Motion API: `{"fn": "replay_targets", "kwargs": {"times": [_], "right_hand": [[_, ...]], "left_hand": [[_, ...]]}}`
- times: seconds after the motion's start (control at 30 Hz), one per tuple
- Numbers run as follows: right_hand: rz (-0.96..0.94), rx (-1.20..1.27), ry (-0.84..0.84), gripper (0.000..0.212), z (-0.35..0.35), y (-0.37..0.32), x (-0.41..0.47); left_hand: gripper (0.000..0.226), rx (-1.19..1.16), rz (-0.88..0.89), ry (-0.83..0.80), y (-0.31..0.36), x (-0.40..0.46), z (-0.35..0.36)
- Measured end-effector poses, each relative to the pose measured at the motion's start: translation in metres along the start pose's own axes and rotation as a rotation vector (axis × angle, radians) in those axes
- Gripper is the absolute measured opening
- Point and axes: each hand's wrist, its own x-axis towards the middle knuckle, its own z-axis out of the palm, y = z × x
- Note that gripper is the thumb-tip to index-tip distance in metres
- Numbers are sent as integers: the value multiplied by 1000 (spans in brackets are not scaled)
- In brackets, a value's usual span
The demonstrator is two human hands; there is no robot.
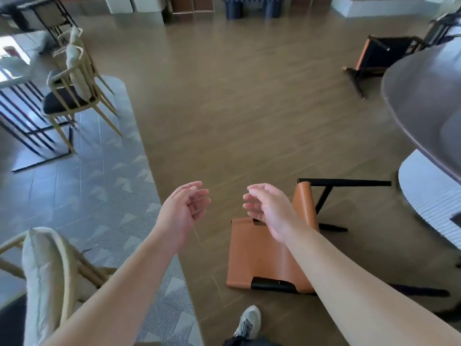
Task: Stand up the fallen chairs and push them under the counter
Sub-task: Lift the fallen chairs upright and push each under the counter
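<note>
An orange leather chair (259, 255) with black metal legs lies tipped over on the wooden floor just in front of me. My right hand (269, 211) hovers above its backrest, fingers loosely curled, holding nothing. My left hand (185, 208) hangs in the air to the left of the chair, palm turned inward, also empty. A second orange and black chair (376, 57) lies fallen at the far right. The round grey counter top (424, 96) juts in from the right on a white ribbed base (431, 201).
A beige framed chair (72, 83) stands upright beside a black metal table frame (22, 116) at the left, on a grey patterned rug (107, 186). Another cushioned beige chair (45, 275) sits at my lower left. My shoe (248, 322) shows at the bottom.
</note>
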Motion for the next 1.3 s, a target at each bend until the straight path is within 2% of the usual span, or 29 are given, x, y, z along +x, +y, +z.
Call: {"fn": "replay_targets", "kwargs": {"times": [0.23, 0.57, 0.8, 0.97, 1.3], "right_hand": [[-47, 39, 6, 18, -15, -51, 78], [-85, 90, 182, 15, -66, -93, 126], [-102, 148, 366, 15, -84, -105, 159], [-125, 224, 553, 14, -78, -116, 195], [-82, 342, 952, 14, 21, -129, 273]], "left_hand": [[27, 110, 31, -73, 38, 81, 62], [22, 154, -2, -256, 66, 155, 148], [21, 247, -77, -482, 69, 217, 198], [22, 310, -119, -726, 83, 283, 230], [32, 428, -276, -1123, 126, 413, 240]]}}
